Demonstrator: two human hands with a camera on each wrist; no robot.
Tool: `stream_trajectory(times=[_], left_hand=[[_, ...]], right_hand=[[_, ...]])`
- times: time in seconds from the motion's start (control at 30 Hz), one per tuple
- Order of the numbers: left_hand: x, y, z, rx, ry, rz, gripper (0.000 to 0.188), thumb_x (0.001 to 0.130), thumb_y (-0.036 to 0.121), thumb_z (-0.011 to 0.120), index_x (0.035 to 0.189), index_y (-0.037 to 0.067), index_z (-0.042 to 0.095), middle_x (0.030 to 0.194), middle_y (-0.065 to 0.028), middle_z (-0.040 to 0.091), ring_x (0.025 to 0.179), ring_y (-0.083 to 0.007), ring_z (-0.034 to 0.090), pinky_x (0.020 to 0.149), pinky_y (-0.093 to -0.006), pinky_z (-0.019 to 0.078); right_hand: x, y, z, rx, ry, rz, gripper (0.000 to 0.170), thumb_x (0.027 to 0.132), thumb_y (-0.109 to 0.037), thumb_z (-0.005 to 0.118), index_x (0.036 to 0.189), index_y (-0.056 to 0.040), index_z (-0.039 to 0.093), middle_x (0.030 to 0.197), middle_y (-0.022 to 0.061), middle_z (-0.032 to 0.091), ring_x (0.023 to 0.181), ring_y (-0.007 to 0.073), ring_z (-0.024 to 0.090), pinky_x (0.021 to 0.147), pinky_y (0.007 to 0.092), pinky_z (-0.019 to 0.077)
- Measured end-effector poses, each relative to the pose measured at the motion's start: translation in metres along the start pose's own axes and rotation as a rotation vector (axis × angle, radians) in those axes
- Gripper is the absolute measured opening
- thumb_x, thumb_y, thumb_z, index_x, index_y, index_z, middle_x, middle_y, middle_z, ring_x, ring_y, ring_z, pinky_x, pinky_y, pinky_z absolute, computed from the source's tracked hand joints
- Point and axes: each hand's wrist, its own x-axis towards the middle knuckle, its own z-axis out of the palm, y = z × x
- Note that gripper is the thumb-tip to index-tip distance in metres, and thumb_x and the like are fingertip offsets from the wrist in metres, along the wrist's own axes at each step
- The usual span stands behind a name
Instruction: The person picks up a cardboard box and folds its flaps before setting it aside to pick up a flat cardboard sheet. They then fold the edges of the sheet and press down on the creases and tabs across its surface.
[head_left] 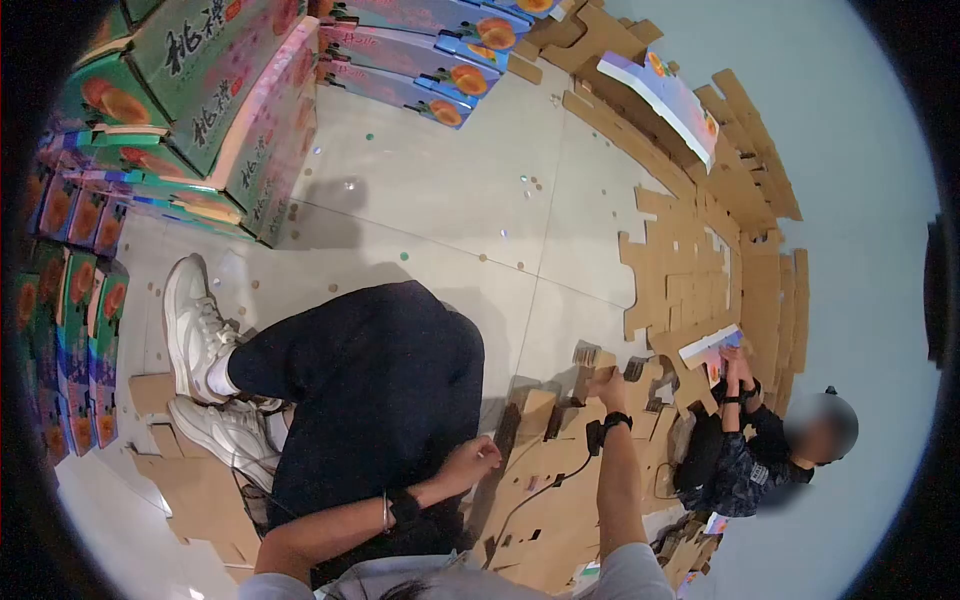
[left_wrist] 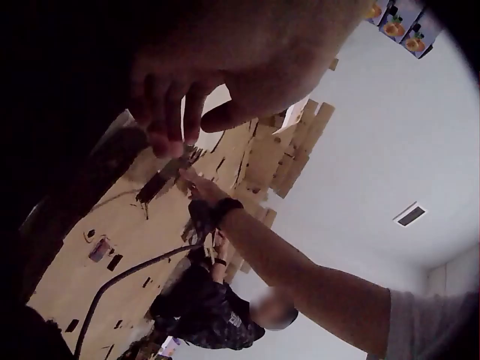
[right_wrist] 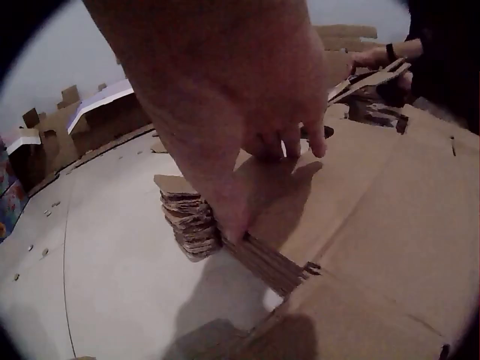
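A stack of flat, die-cut cardboard sheets (head_left: 560,470) lies beside the person's legs. The right hand (head_left: 608,390) grips the stack's far end; in the right wrist view its thumb is against the layered side edge (right_wrist: 266,262) and its fingers bend down onto the top sheet (right_wrist: 360,202). A notched tab of many layers (right_wrist: 187,217) sticks out next to the thumb. Held above the dark trousers (head_left: 380,370), the left hand (head_left: 470,467) is loosely curled with nothing in it, also seen in the left wrist view.
Another person (head_left: 770,440) works at cardboard on the right. More cardboard sheets (head_left: 680,260) lie along the wall, with a printed piece (head_left: 665,105) among them. Printed peach boxes (head_left: 200,120) are stacked at the left. Small round scraps (head_left: 404,256) dot the tiled floor. A cable (head_left: 530,495) crosses the stack.
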Motion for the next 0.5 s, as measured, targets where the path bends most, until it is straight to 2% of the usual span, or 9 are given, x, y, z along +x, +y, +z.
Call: stream_trajectory(times=[0.03, 0.07, 0.13, 0.17, 0.23, 0.37, 0.43, 0.47, 0.5], left_hand=[[-0.001, 0.004, 0.000, 0.022, -0.009, -0.010, 0.020, 0.090, 0.022, 0.056, 0.095, 0.004, 0.061, 0.083, -0.0059, 0.068, 0.070, -0.0171, 0.063, 0.065, -0.0326, 0.0490], [-0.002, 0.009, 0.000, 0.020, -0.014, -0.012, 0.020, 0.090, 0.022, 0.056, 0.095, 0.004, 0.061, 0.083, -0.0059, 0.068, 0.070, -0.0171, 0.063, 0.065, -0.0326, 0.0490], [-0.006, 0.022, 0.002, 0.163, 0.027, -0.023, 0.020, 0.090, 0.023, 0.056, 0.096, 0.005, 0.060, 0.084, -0.0075, 0.068, 0.074, -0.0199, 0.064, 0.066, -0.0339, 0.0489], [-0.008, 0.030, 0.001, 0.161, 0.027, -0.023, 0.020, 0.090, 0.023, 0.056, 0.096, 0.005, 0.060, 0.084, -0.0075, 0.068, 0.074, -0.0199, 0.064, 0.066, -0.0339, 0.0489], [-0.012, 0.044, -0.003, 0.251, 0.015, 0.019, 0.014, 0.091, 0.016, 0.057, 0.095, 0.003, 0.059, 0.084, -0.0054, 0.064, 0.075, -0.0126, 0.059, 0.068, -0.0294, 0.0488], [-0.012, 0.043, -0.002, 0.280, 0.063, 0.071, 0.013, 0.090, 0.016, 0.058, 0.095, 0.003, 0.059, 0.084, -0.0067, 0.064, 0.073, -0.0135, 0.060, 0.066, -0.0308, 0.0486], [-0.011, 0.032, 0.000, 0.238, 0.072, 0.113, 0.014, 0.090, 0.016, 0.060, 0.095, 0.003, 0.059, 0.084, -0.0079, 0.064, 0.071, -0.0147, 0.060, 0.064, -0.0316, 0.0484], [-0.014, 0.036, 0.000, 0.232, 0.076, 0.108, 0.014, 0.090, 0.016, 0.060, 0.095, 0.003, 0.059, 0.084, -0.0079, 0.064, 0.071, -0.0147, 0.060, 0.064, -0.0316, 0.0484], [-0.015, 0.044, -0.002, 0.253, 0.061, 0.120, 0.014, 0.089, 0.015, 0.060, 0.096, 0.003, 0.059, 0.084, -0.0085, 0.064, 0.070, -0.0150, 0.060, 0.064, -0.0316, 0.0485]], right_hand=[[0.001, 0.004, 0.003, -0.188, 0.081, -0.067, 0.099, 0.060, -0.045, 0.084, 0.130, 0.0097, 0.041, 0.121, 0.0276, 0.055, 0.113, 0.0367, 0.054, 0.094, 0.0439, 0.0470], [0.001, 0.009, 0.002, -0.191, 0.081, -0.063, 0.099, 0.060, -0.045, 0.084, 0.130, 0.0097, 0.041, 0.121, 0.0276, 0.055, 0.113, 0.0367, 0.054, 0.094, 0.0439, 0.0470], [-0.004, -0.010, -0.014, -0.132, -0.091, 0.011, 0.101, 0.060, -0.048, 0.084, 0.131, 0.0101, 0.040, 0.123, 0.0277, 0.053, 0.115, 0.0387, 0.052, 0.095, 0.0445, 0.0462], [-0.002, -0.015, -0.016, -0.134, -0.092, 0.010, 0.101, 0.060, -0.048, 0.084, 0.131, 0.0101, 0.040, 0.123, 0.0277, 0.053, 0.115, 0.0387, 0.052, 0.095, 0.0445, 0.0462], [0.008, -0.014, -0.014, -0.113, -0.216, 0.082, 0.103, 0.060, -0.048, 0.084, 0.132, 0.0095, 0.038, 0.125, 0.0279, 0.051, 0.119, 0.0405, 0.048, 0.098, 0.0455, 0.0432], [0.017, -0.002, -0.005, -0.181, -0.164, 0.134, 0.095, 0.059, -0.043, 0.086, 0.129, 0.0047, 0.044, 0.124, 0.0278, 0.052, 0.118, 0.0400, 0.049, 0.096, 0.0447, 0.0447], [0.046, 0.052, 0.027, -0.702, 0.006, -0.226, 0.085, 0.062, -0.045, 0.083, 0.126, -0.0011, 0.049, 0.123, 0.0245, 0.054, 0.111, 0.0401, 0.054, 0.091, 0.0468, 0.0478], [0.039, 0.032, 0.020, -0.705, 0.000, -0.232, 0.085, 0.062, -0.045, 0.083, 0.126, -0.0011, 0.049, 0.123, 0.0245, 0.054, 0.111, 0.0401, 0.054, 0.091, 0.0468, 0.0478], [0.032, -0.002, 0.007, -0.470, 0.143, -0.385, 0.073, 0.066, -0.047, 0.078, 0.120, -0.0027, 0.054, 0.119, 0.0227, 0.057, 0.106, 0.0398, 0.057, 0.089, 0.0488, 0.0478]])
